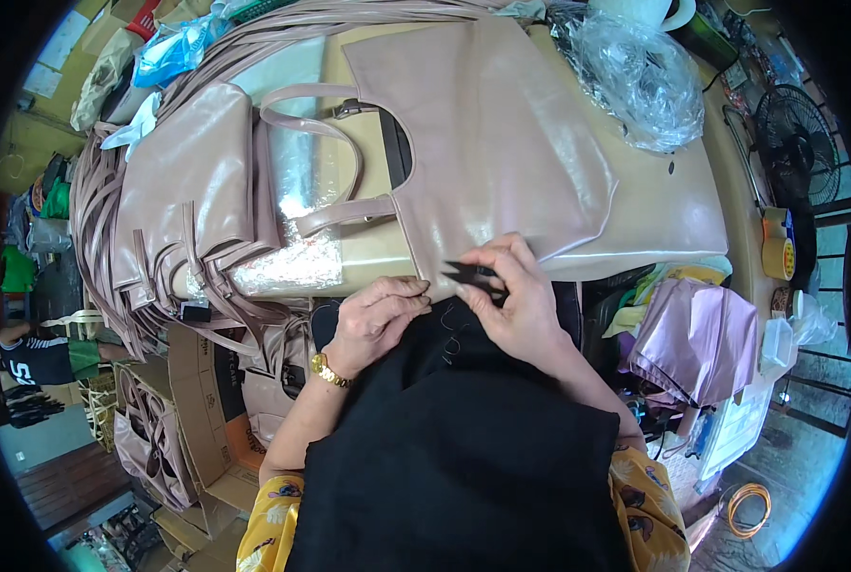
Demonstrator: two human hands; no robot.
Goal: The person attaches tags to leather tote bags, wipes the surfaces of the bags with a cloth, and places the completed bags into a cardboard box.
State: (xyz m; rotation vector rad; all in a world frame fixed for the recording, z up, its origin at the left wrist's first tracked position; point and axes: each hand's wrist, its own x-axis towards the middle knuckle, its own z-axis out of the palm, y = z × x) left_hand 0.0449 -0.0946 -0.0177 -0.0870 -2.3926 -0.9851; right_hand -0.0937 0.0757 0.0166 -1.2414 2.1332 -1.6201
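Note:
A mauve-pink leather handbag (483, 133) lies flat on the work surface, its looped, buckled handles (316, 119) pointing left. My left hand (373, 319), with a gold watch at the wrist, pinches the bag's near edge at a corner. In my right hand (523, 310) is a small pair of black thread snips (471, 275). Their tips point left, close to that corner and just right of my left fingertips. Whether the blades touch the bag cannot be made out. Loose pale threads (452, 336) cling to the black apron (464, 458) below my hands.
More mauve bags (187, 181) are stacked at the left, among long leather straps (97, 238). Crumpled clear plastic (640, 81) sits back right, near a tape roll (778, 246) and a fan (797, 143). Pink cloth (697, 338) and a cardboard box (195, 400) flank me.

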